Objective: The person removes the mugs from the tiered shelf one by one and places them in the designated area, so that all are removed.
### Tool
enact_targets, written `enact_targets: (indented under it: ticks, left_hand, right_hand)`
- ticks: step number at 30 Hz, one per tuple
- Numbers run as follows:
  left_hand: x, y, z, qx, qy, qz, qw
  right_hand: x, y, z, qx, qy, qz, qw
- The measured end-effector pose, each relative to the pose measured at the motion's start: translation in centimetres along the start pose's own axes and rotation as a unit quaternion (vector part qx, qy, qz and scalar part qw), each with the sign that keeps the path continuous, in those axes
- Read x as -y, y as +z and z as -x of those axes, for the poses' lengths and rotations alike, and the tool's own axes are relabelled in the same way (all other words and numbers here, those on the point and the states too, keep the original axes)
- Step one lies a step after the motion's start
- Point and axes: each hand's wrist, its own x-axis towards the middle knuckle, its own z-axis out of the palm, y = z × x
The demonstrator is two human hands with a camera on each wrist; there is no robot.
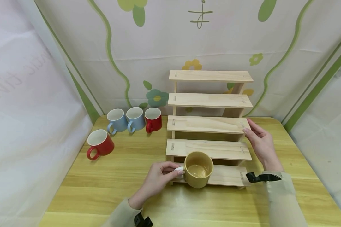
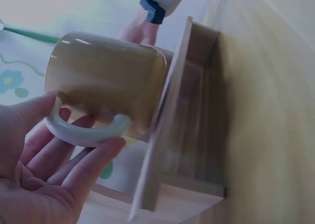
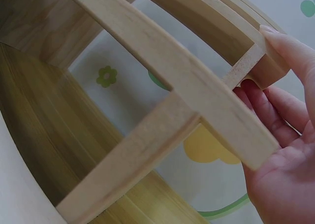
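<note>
My left hand (image 1: 158, 176) holds a yellow mug (image 1: 198, 180) by its white handle (image 2: 88, 133), thumb at one end and fingers at the other. The mug is upright at the lowest board of a stepped wooden shelf (image 1: 207, 124). In the left wrist view its base is at the board; whether it bears its full weight there I cannot tell. On the other side, my right hand (image 1: 260, 142) grips the right end of the middle board, thumb on top and fingers beneath. The right wrist view shows that board end pinched in the right hand (image 3: 285, 111).
Left of the shelf, two light blue mugs (image 1: 117, 121) and a red mug (image 1: 154, 121) stand in a row at the back of the wooden table (image 1: 102, 186). Another red mug (image 1: 105, 146) stands nearer the left edge. A patterned white cloth (image 1: 147, 47) hangs behind.
</note>
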Motion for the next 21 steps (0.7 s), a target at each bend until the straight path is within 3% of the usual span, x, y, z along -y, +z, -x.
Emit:
enact_targets:
  ticks: [11,21]
  left_hand:
    - [-1.6,-1.3,0.6,-0.013,0.006,0.029,0.9995]
    - [-3.2,-3.4,1.6,-0.054,0.023,-0.015,0.9982]
  right_hand:
    - [0.0,0.0,0.0,-0.002,0.0,0.008,1.0]
    - [0.0,-0.1,0.0,-0.003,0.002,0.002,1.0]
